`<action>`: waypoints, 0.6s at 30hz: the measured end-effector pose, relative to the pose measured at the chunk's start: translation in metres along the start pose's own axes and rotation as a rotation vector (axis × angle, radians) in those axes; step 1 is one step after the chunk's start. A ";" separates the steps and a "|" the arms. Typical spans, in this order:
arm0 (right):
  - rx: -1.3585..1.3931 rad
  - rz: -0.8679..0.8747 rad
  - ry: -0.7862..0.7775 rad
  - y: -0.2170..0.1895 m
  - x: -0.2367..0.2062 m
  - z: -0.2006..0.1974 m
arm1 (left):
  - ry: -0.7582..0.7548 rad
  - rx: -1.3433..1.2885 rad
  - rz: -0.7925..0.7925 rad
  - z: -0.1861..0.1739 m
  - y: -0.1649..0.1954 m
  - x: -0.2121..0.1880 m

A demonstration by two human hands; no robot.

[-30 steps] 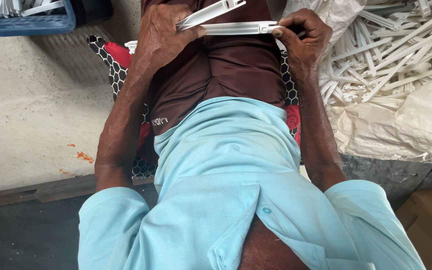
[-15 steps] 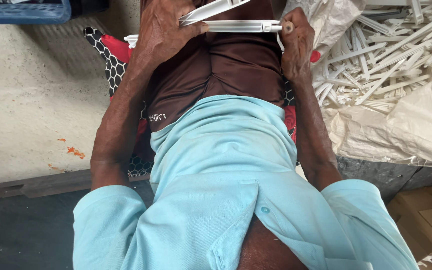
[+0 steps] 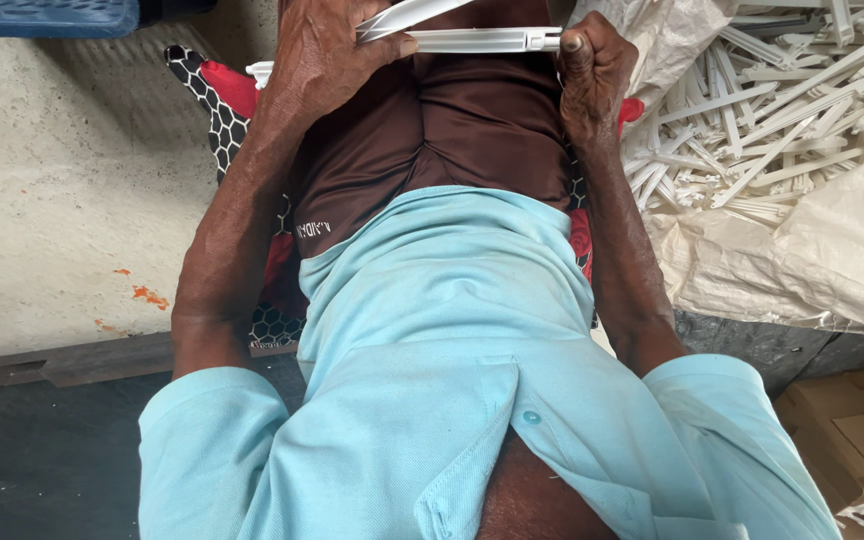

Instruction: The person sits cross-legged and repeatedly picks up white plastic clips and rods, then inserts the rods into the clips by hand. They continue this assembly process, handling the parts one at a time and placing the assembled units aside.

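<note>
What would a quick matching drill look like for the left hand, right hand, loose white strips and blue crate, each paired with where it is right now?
Things:
1. left hand
2. right hand
3. loose white strips
4. blue crate

Places:
A. top corner beyond the concrete floor
B. heaped on a pale sack beside the person's right arm
C. pinching the clip end of the held white strip
D. gripping the held white strip's other end, along with a second strip

Pairs: 1-D, 2-C, 3-B, 4-A
</note>
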State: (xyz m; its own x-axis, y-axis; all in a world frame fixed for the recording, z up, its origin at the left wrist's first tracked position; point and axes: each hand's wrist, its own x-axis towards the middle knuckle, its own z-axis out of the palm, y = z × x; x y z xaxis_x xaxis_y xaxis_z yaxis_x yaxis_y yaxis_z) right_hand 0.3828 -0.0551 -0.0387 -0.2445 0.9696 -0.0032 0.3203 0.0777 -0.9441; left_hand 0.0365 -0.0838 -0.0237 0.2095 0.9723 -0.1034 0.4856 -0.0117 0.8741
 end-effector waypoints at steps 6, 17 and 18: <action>0.018 -0.084 -0.067 -0.024 -0.003 -0.002 | -0.006 0.017 -0.018 0.005 -0.005 0.002; -0.028 -0.017 -0.018 0.008 0.001 0.000 | 0.031 0.051 0.038 0.002 0.001 -0.001; -0.032 0.011 -0.013 0.008 0.000 0.000 | 0.031 0.049 0.044 0.001 0.002 -0.001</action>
State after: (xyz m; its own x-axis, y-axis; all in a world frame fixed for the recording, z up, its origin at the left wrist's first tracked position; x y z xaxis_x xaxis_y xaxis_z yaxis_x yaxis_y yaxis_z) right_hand 0.3858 -0.0544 -0.0461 -0.2523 0.9675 -0.0183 0.3523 0.0742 -0.9330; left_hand 0.0385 -0.0855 -0.0223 0.2057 0.9773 -0.0502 0.5179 -0.0652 0.8529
